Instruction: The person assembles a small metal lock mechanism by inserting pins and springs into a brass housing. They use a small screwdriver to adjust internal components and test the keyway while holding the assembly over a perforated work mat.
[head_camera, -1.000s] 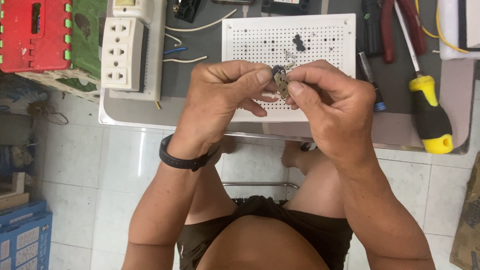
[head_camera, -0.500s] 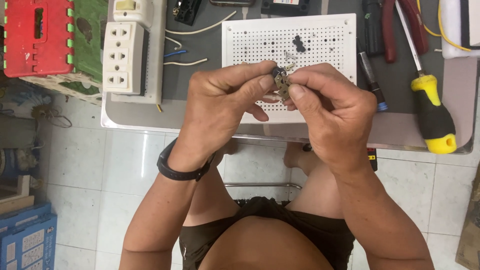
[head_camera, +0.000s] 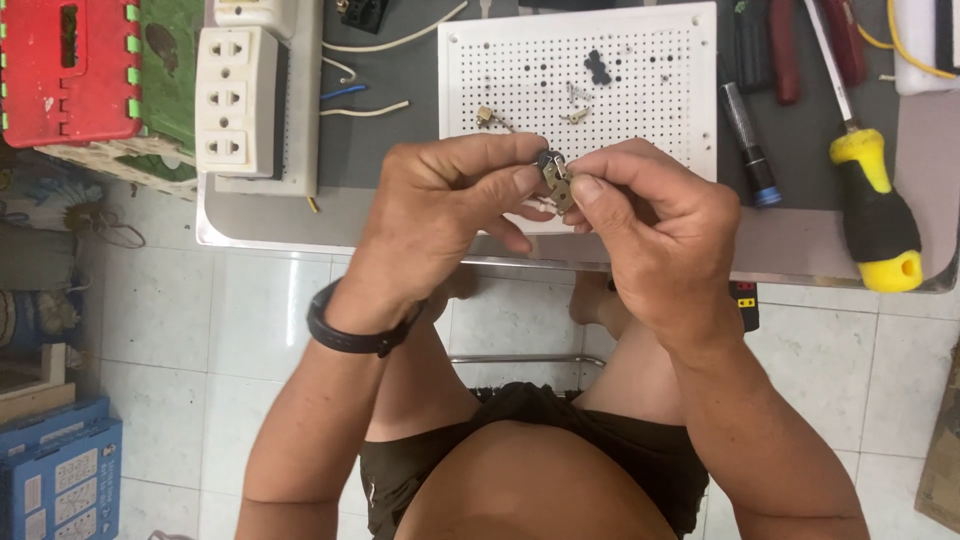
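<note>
My left hand (head_camera: 440, 215) and my right hand (head_camera: 655, 220) meet at the fingertips over the front edge of a white perforated board (head_camera: 640, 70). Between the thumbs and forefingers of both hands sits a small metal part (head_camera: 553, 176), brass and dark grey, partly hidden by the fingers. A black band is on my left wrist. Several tiny brass and black parts (head_camera: 585, 90) lie loose on the board just beyond my hands.
A grey tray-like table (head_camera: 780, 250) holds the board, a yellow-handled screwdriver (head_camera: 878, 215), red-handled pliers (head_camera: 785, 50), a dark pen-like tool (head_camera: 745, 135), a white socket strip (head_camera: 235, 100) and loose wires (head_camera: 365, 100). A red and green crate (head_camera: 70, 70) stands left. Tiled floor lies below.
Both hands shifted slightly toward me and keep pinching the small part; the fingers have turned it a little.
</note>
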